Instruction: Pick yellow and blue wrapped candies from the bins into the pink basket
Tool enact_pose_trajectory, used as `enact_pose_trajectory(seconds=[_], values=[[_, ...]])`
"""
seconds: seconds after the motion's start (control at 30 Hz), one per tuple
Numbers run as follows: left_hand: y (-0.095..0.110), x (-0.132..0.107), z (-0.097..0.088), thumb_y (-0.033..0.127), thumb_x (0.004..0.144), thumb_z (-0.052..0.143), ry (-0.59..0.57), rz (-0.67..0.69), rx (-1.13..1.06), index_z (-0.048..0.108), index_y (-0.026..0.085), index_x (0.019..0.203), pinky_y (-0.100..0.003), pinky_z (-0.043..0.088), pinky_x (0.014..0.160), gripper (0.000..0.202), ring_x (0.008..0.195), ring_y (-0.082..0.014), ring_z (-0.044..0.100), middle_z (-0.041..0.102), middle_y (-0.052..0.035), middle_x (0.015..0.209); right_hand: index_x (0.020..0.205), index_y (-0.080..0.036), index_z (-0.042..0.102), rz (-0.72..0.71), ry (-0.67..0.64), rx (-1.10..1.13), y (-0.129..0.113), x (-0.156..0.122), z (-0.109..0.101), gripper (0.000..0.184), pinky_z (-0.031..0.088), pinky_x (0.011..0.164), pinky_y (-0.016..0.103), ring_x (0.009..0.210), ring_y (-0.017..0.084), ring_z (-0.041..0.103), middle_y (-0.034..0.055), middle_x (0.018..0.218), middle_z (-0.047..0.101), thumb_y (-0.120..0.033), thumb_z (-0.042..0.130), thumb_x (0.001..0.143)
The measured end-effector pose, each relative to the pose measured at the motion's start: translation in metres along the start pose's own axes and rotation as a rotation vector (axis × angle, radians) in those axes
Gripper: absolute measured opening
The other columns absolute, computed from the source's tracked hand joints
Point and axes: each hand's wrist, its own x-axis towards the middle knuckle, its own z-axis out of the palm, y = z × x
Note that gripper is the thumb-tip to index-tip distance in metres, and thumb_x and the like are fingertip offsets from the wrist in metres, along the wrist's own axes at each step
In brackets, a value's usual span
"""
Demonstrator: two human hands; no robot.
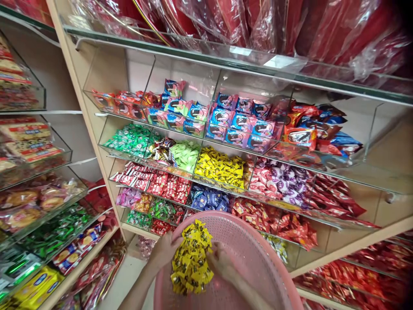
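A heap of small yellow-wrapped candies (192, 262) shows at the left side of a large pink plastic basket (264, 267) with a perforated wall. My left hand (166, 249) is at the heap's left, by the basket rim, its fingers bent against the candies and partly hidden. On the other side of the heap, my right hand (221, 260) is inside the basket, somewhat blurred, with curled fingers pressed to the candies. Beyond the basket, similar yellow candies (221, 168) fill a clear shelf compartment.
Glass-fronted shelves hold sorted sweets, among them green candies (127, 140), blue packets (209, 198) and red packets (169, 187). Blue-and-pink snack packs (237, 120) sit higher. A wooden upright (80, 94) divides off the left shelves. Plastic-wrapped red items (226, 21) hang over the top.
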Motion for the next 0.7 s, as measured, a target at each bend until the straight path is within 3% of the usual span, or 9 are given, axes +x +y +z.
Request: enact_pose_trajectory(seconds=[0.1, 0.27, 0.53, 0.7], values=[[-0.01, -0.004, 0.005, 0.042, 0.083, 0.039, 0.038, 0.012, -0.125, 0.052, 0.017, 0.077, -0.022, 0.035, 0.06, 0.029, 0.07, -0.0155, 0.057, 0.06, -0.0025, 0.072, 0.12, -0.013, 0.039, -0.077, 0.076, -0.04, 0.012, 0.005, -0.006, 0.055, 0.045, 0.076, 0.026, 0.093, 0.02, 0.06, 0.0132, 0.104, 0.062, -0.046, 0.041, 0.077], [-0.025, -0.017, 0.011, 0.044, 0.086, 0.032, 0.118, 0.024, -0.224, 0.051, 0.017, 0.074, -0.024, 0.037, 0.064, 0.035, 0.069, -0.0156, 0.055, 0.059, -0.0025, 0.07, 0.119, -0.018, 0.039, -0.098, 0.111, -0.102, 0.024, 0.014, -0.006, 0.049, 0.046, 0.073, 0.029, 0.089, 0.021, 0.062, 0.01, 0.098, 0.064, -0.047, 0.038, 0.079], [-0.033, -0.04, 0.007, 0.044, 0.086, 0.03, 0.105, -0.042, -0.215, 0.051, 0.017, 0.077, -0.023, 0.037, 0.061, 0.035, 0.071, -0.0161, 0.056, 0.059, -0.0037, 0.074, 0.121, -0.019, 0.036, -0.188, 0.052, -0.132, 0.018, 0.008, 0.0, 0.046, 0.046, 0.076, 0.03, 0.09, 0.021, 0.062, 0.012, 0.108, 0.061, -0.038, 0.039, 0.08], [-0.044, -0.049, 0.007, 0.044, 0.086, 0.031, 0.088, -0.053, -0.235, 0.049, 0.017, 0.077, -0.024, 0.038, 0.064, 0.033, 0.07, -0.0162, 0.057, 0.06, -0.0042, 0.073, 0.119, -0.015, 0.038, -0.254, 0.114, -0.099, 0.004, 0.001, 0.004, 0.043, 0.045, 0.082, 0.031, 0.092, 0.02, 0.06, 0.0144, 0.118, 0.054, -0.032, 0.038, 0.079]])
